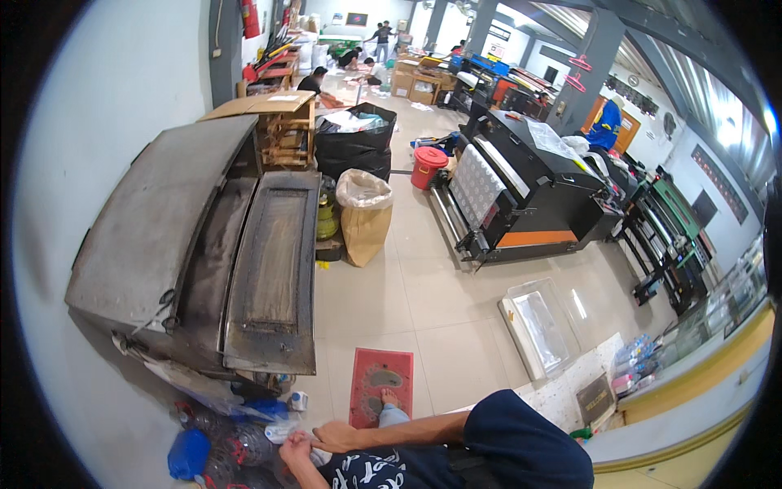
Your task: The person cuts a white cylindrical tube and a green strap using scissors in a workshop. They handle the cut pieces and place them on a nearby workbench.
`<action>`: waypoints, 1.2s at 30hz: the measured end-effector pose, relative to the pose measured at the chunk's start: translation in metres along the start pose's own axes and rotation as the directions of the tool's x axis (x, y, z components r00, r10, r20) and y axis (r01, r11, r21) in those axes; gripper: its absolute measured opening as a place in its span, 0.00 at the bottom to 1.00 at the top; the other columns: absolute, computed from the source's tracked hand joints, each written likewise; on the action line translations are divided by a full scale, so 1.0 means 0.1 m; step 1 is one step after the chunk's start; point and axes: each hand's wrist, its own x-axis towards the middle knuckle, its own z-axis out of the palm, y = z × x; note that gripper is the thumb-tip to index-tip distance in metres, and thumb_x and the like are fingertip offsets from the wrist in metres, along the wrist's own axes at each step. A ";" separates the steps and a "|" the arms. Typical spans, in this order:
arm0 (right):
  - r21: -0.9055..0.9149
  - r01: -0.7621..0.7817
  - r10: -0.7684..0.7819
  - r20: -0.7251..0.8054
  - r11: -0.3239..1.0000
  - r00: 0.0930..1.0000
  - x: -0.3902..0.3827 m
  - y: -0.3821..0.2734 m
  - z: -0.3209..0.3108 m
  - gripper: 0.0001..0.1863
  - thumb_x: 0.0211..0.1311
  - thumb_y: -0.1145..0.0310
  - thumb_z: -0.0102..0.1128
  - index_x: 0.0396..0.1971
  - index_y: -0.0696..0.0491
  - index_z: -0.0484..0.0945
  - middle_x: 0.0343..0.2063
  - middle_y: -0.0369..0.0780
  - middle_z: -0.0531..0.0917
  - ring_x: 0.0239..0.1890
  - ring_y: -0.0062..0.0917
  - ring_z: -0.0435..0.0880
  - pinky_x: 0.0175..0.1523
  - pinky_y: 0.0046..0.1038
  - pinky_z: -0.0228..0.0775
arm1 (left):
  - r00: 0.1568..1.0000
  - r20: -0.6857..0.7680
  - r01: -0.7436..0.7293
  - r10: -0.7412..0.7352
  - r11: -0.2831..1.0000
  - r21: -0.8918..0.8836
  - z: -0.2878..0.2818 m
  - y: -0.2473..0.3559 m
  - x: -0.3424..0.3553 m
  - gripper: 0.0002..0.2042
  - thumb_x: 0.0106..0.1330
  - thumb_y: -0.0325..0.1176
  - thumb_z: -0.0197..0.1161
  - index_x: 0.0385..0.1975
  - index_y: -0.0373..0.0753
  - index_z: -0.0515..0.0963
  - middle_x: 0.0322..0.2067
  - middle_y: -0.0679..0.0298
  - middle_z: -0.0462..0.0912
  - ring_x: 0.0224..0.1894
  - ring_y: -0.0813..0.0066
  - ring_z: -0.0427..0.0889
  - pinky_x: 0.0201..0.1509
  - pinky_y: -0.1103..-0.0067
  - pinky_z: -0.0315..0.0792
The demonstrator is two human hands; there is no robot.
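At the bottom of the view, my left hand (296, 448) and my right hand (329, 436) are close together, both with curled fingers. What they hold, if anything, is too small to make out. A small white item (280, 433) lies just beyond my left hand, among plastic jugs and a blue container (187, 453). My bare foot stands on a red mat (366, 367). Ahead on the left is a large worn metal machine (155, 220), with a long recessed tray (269, 261) along its side.
A paper sack (365, 228), black bag (346, 151) and red bucket (429, 171) stand ahead. A large black printer (529, 204) is right of the aisle, a white-framed panel (538, 326) on the floor, a glass counter (717, 342) at right. Several people (312, 84) are farther back.
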 end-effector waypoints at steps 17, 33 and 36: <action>0.998 -0.004 0.243 0.021 -0.070 0.970 0.11 0.38 0.42 0.25 0.68 0.55 0.62 0.62 0.47 0.77 0.65 0.35 0.74 0.68 0.25 0.66 0.73 0.39 0.50 | 0.977 0.195 -0.139 0.091 0.959 0.249 0.33 -0.61 -0.55 0.09 0.64 0.26 0.43 0.29 0.28 0.70 0.21 0.61 0.68 0.23 0.70 0.69 0.42 0.69 0.70; 0.045 0.134 -0.131 -0.071 0.990 0.989 -0.31 0.30 0.51 0.20 0.75 0.55 0.47 0.36 0.61 0.70 0.19 0.53 0.81 0.26 0.57 0.83 0.32 0.55 0.70 | 0.994 0.093 -0.066 0.059 0.995 0.074 0.20 -0.31 -0.65 0.06 0.67 0.28 0.45 0.27 0.37 0.65 0.17 0.65 0.64 0.19 0.72 0.63 0.31 0.73 0.63; 0.234 0.025 -0.015 -0.044 0.972 0.999 -0.32 0.35 0.58 0.25 0.76 0.51 0.47 0.34 0.63 0.72 0.23 0.55 0.82 0.33 0.53 0.84 0.40 0.51 0.73 | 0.990 0.103 -0.100 0.091 0.991 0.086 0.20 -0.32 -0.73 0.06 0.66 0.28 0.45 0.27 0.38 0.65 0.17 0.65 0.63 0.18 0.72 0.62 0.30 0.73 0.63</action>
